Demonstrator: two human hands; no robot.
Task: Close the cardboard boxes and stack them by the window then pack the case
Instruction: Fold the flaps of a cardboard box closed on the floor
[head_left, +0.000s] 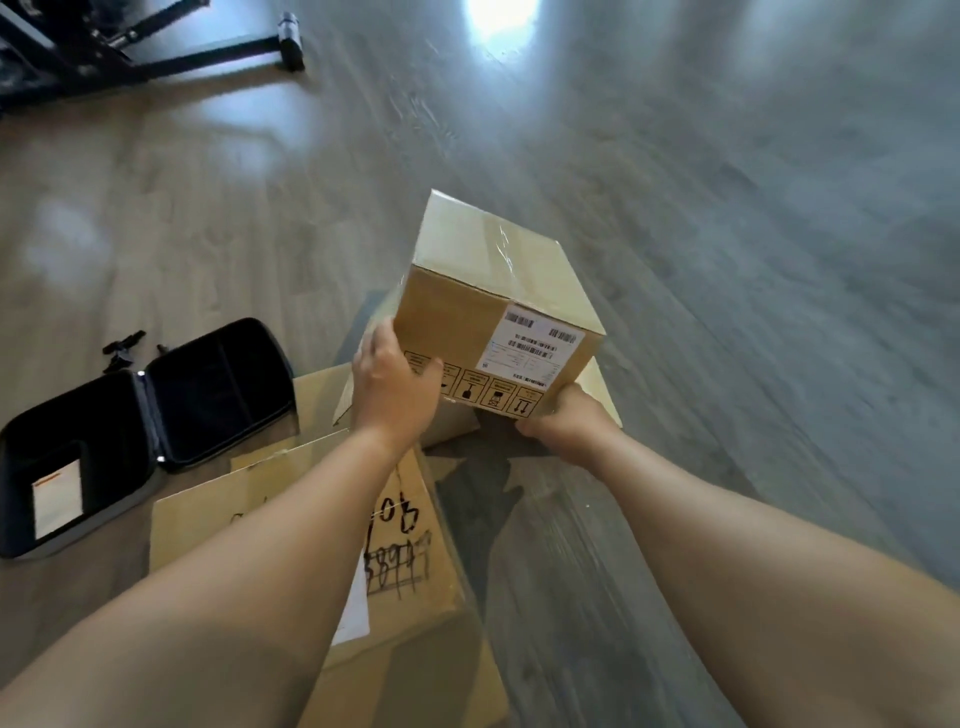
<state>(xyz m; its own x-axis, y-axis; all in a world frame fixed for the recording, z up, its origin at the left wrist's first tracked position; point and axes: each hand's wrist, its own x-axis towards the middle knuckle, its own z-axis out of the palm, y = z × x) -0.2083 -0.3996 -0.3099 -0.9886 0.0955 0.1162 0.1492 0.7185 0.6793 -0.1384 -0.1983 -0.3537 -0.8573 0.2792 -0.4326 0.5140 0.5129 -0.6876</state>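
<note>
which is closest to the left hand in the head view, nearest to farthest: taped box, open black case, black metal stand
1. taped box: the left hand holds its near left corner, the right hand its lower right corner.
2. open black case: on the floor, left of the hand.
3. black metal stand: far top left, clearly farthest.

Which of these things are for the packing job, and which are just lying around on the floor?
For the job:
- taped box, held by the left hand and right hand
- big box with scribbled numbers
- another cardboard box under the taped one
- open black case

Just lying about:
- black metal stand
- small black bits beside the case; they may belong in it, I cannot tell
</note>
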